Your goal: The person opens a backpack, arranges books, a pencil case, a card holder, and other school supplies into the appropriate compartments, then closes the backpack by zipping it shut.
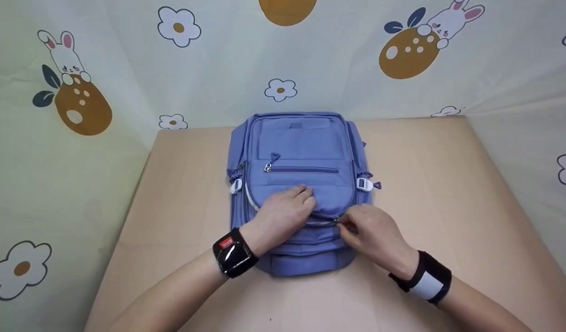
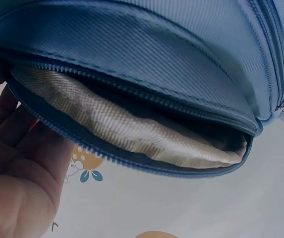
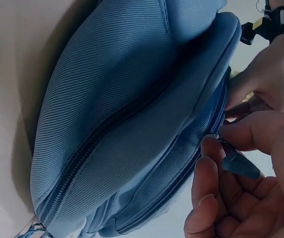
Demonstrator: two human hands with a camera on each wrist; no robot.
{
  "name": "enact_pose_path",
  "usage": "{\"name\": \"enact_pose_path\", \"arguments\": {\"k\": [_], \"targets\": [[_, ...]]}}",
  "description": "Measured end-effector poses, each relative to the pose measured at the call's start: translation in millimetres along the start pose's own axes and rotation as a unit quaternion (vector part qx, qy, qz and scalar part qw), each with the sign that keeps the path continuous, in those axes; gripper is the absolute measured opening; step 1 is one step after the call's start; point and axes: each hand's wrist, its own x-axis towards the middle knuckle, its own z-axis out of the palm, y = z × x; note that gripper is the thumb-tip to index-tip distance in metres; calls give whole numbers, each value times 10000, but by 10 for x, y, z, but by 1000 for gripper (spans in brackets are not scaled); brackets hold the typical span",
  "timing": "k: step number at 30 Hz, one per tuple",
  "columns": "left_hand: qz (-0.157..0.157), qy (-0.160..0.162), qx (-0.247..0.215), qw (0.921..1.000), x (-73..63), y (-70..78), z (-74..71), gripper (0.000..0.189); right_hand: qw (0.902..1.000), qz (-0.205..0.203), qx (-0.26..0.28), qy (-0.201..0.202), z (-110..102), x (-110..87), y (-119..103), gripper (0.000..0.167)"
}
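A blue backpack (image 1: 306,138) lies front side up on the table. Its front pocket is partly unzipped, and pale lining (image 2: 127,129) shows in the gap in the left wrist view. My left hand (image 1: 285,212) lies over the pocket's front panel and pinches the pocket's edge near the zip; its thumb is hidden from above. At the right end of the gap, my right hand (image 1: 370,230) pinches the zipper pull (image 3: 240,166) between thumb and index finger. The pull's blue tab hangs into the palm, while the other fingers curl loosely.
The tan tabletop (image 1: 430,184) spreads around the backpack. Behind and beside it hangs a pale cloth (image 1: 333,60) printed with rabbits and flowers. A smaller zipped pocket (image 1: 303,169) crosses the backpack's front, and white buckles (image 1: 364,185) sit on its sides.
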Motion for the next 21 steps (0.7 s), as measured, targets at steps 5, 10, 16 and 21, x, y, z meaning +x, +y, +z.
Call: {"name": "enact_pose_path", "arguments": {"k": [5,10,16,21], "targets": [[73,211,-49,9997,-65,-33,-20,11,9999,58,123,-11,21,-20,36,15],[247,444,-156,9986,-259,-165,-78,12,9998,127,136,9,14,-33,65,15],[321,791,-245,9960,-538,-382,-85,14,9997,241,64,-41,-1,-42,76,16],[364,940,-102,9949,-631,-458,-24,7,9993,312,-19,-224,4,-18,61,16]]}}
